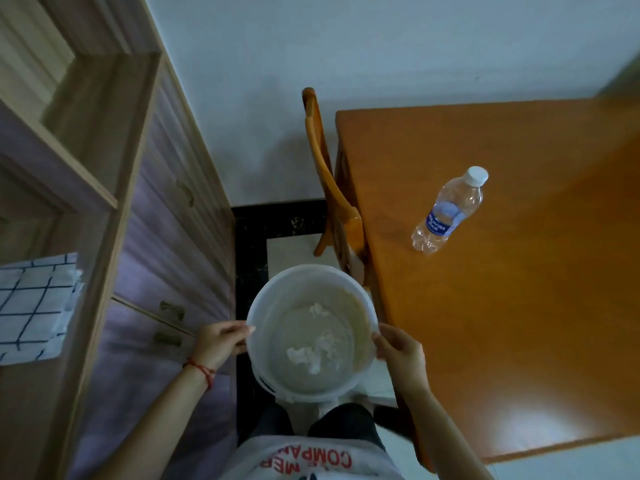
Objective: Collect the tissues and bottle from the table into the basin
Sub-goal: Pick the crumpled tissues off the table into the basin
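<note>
The orange wooden tabletop [519,306] runs out past the right edge. The wooden chair [332,195] is half hidden behind it. The clear plastic water bottle [450,209] has a small blue label, hard to read. The checked cloth [31,306] is cut by the left edge.

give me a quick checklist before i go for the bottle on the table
1. Tissues in the basin: ok, several crumpled white pieces lie on its bottom.
2. Grip on the basin: ok, left hand and right hand hold opposite sides of the rim.
3. Free hand for the bottle: not ok, both are busy with the basin.
4. Bottle upright and capped: ok, white cap on, standing on the table.
5. Path to the bottle: ok, nothing else shows on the tabletop.
6. Stray tissues beyond the camera's view: cannot tell.
</note>
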A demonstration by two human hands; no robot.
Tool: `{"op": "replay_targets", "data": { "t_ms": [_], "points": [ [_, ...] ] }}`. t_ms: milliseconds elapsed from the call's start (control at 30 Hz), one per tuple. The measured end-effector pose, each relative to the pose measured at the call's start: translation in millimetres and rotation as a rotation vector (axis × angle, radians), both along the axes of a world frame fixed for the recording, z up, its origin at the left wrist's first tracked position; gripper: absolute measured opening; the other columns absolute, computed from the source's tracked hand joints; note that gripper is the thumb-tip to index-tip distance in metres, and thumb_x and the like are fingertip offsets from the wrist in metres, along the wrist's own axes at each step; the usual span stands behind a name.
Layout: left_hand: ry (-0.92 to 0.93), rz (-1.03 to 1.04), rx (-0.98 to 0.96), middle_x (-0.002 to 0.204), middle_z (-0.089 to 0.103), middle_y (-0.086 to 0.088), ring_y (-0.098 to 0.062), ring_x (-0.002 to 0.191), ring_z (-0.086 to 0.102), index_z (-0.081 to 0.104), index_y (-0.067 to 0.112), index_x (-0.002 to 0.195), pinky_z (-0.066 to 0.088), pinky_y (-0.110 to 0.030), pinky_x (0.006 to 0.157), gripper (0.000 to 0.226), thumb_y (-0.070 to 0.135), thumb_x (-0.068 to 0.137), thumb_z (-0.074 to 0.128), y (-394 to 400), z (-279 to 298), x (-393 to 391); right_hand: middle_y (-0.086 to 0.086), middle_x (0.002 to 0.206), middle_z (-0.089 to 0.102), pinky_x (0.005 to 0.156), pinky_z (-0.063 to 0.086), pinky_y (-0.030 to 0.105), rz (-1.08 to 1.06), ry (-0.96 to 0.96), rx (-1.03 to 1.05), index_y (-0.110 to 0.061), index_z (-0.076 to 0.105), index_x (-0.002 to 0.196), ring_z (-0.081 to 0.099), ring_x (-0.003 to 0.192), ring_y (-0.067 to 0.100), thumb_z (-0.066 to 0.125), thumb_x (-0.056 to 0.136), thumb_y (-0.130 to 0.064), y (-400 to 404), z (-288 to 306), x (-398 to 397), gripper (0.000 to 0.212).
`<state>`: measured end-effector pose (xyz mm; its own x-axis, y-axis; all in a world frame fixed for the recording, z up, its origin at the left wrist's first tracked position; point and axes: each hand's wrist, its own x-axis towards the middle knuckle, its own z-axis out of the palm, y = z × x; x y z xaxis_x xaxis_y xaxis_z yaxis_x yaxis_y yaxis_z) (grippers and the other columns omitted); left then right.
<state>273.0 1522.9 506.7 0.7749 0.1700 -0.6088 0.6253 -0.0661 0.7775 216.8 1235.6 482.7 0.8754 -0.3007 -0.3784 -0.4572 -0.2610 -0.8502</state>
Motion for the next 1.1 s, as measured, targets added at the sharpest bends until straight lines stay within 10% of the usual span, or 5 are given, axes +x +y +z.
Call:
{"op": "replay_targets", "data": {
  "t_ms": [500, 1100],
  "points": [
    [0.061, -0.08, -0.035, 0.075, 0.062, -0.011, -0.013, 0.056, 0.064, 0.063, -0.003, 0.091, 0.051, -0.012, 0.044, 0.012, -0.004, 0.08, 0.06, -13, -9, 52, 0.001, 0.076, 0.071, 0.056, 0.052, 0.019, -0.107, 0.056, -0.045, -0.015, 0.068, 0.103, 0.061, 0.059, 0.004, 0.06, 0.087, -0.024, -6, -6, 26, 0.021],
    [0.009, -0.155, 0.016, 0.073, 0.062, -0.011, -0.022, 0.065, 0.059, 0.062, -0.011, 0.099, 0.052, -0.013, 0.045, 0.022, -0.004, 0.079, 0.062, -24, -18, 76, 0.009, 0.113, 0.064, 0.067, 0.043, 0.013, -0.318, -0.11, -0.191, -0.011, 0.053, 0.123, 0.06, 0.093, 0.016, 0.063, 0.083, -0.022, -48, 36, 75, 0.043]
  ]
}}
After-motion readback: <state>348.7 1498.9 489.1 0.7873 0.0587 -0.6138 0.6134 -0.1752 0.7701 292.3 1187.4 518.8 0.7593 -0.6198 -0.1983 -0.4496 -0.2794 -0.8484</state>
